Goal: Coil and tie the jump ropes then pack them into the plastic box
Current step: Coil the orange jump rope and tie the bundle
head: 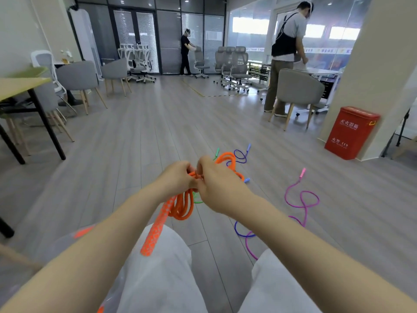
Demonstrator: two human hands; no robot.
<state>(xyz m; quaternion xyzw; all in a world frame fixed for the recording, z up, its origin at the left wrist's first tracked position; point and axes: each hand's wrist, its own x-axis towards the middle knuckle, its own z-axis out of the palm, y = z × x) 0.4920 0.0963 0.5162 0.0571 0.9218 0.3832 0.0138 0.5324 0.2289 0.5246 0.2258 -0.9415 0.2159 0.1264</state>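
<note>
Orange rope [181,205], gathered in loops, hangs between both hands above the seated person's knees, its patterned handle [155,229] slanting down over the left thigh. The left hand [177,177] and right hand [216,184] meet knuckle to knuckle, fingers curled and pinching the orange rope at the top of the coil; more loops rise just beyond the right hand.

On the floor [135,143] past the orange rope lie a purple rope [240,155] and a green rope [197,199], partly hidden by the hands. Right of the orange rope, a pink rope [301,199] snakes across the boards, well apart from a red bin [350,132] standing against a pillar [370,64]. A clear plastic box [58,245] sits blurred at the lower left edge, beside the left arm.

Open boards stretch from the orange rope to the far chairs [232,64]. A table [22,86] edges in on the left, and two people stand far off.
</note>
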